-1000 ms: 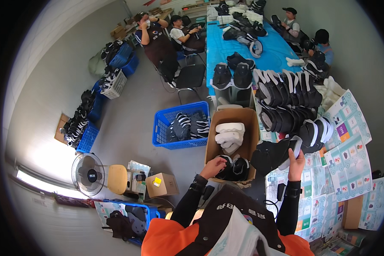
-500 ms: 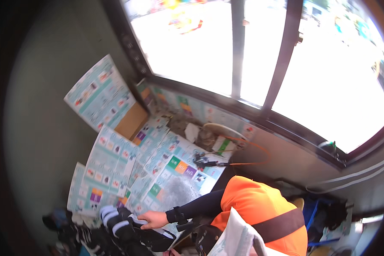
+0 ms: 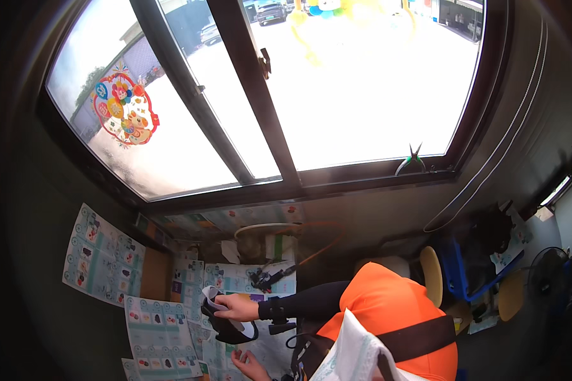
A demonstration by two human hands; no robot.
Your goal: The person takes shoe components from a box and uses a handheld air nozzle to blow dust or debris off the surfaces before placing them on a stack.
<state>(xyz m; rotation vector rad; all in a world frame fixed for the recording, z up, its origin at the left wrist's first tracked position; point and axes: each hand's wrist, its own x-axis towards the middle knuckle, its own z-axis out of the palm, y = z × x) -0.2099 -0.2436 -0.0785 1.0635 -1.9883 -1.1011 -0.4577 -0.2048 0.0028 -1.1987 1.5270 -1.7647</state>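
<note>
A black shoe [image 3: 225, 329] with a pale grey lining or trim is raised off the papered bench. My right hand [image 3: 238, 307], on a black-sleeved arm reaching in from the right, is closed on the shoe's upper edge. Just below the shoe is my left hand [image 3: 252, 366], its fingers spread apart and partly cut off by the lower edge. It touches nothing that I can make out. Printed sheets [image 3: 162, 346] cover the bench under both hands. Beyond the right hand lies a dark tool [image 3: 270, 279] joined to an orange hose [image 3: 324, 247].
A printed board [image 3: 102, 257] leans at the left beside brown cardboard [image 3: 154, 274]. A wide window [image 3: 368, 95] has pliers [image 3: 411, 162] on its sill. White cords [image 3: 489, 171] hang at the right, near a blue crate [image 3: 457, 279] and a black fan [image 3: 548, 273].
The view has swung right, bringing in the pliers and fan. My right hand still grips the shoe, now lifted and turned. My left hand shows more clearly below it.
</note>
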